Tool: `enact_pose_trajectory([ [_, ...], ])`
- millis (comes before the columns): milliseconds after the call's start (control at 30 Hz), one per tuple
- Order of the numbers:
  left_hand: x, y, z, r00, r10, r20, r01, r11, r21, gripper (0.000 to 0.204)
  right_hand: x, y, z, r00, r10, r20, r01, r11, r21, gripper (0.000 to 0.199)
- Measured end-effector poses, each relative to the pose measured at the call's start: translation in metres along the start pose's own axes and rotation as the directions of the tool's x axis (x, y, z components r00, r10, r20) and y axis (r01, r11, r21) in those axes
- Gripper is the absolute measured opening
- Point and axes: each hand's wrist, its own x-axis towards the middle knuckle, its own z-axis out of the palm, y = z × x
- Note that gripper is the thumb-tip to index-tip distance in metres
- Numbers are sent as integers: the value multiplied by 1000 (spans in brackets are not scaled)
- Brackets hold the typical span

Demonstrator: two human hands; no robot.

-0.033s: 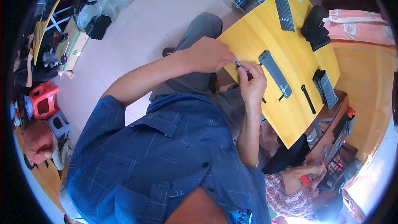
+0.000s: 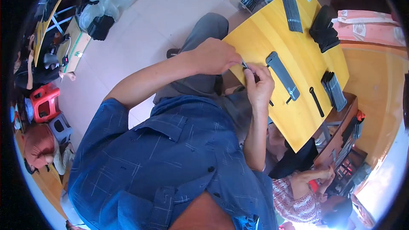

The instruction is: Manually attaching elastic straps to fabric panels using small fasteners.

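My left forearm point(image 2: 150, 78) slants across me, left hand point(image 2: 218, 55) pinching close beside my curled right hand point(image 2: 261, 86).

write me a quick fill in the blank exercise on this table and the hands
1. The long dark rectangular panel lies on a ____ flat wooden tabletop.
2. A narrow black strap lies to that panel's ____ in the picture.
3. The bare left hand and bare right hand meet at a small thin greyish piece near the tabletop's ____ edge, not its right.

Missing words: yellow; right; left

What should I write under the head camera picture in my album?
Left hand and right hand pinch a small piece at a yellow table.
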Motion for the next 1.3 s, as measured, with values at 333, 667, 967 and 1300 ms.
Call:
enact_pose_trajectory([
  [333, -3, -1, 3, 999, -22, -45, 20, 999, -48, 16, 1, 2, 1, 996, 83, 26, -85, 994, 63, 14],
  [667, 4, 5, -2, 1000, 1, -25, -2, 1000, -8, 16, 0, 2, 1, 997, 70, 18, -71, 996, 53, 14],
  [967, 12, 24, -17, 991, -121, 49, 121, 993, 3, 14, -1, 1, 1, 996, 84, 20, -85, 996, 15, 14],
  [1300, 23, 35, -22, 928, -288, 236, 253, 953, 167, 18, -1, -5, 2, 998, 59, -19, -59, 998, -6, 13],
])
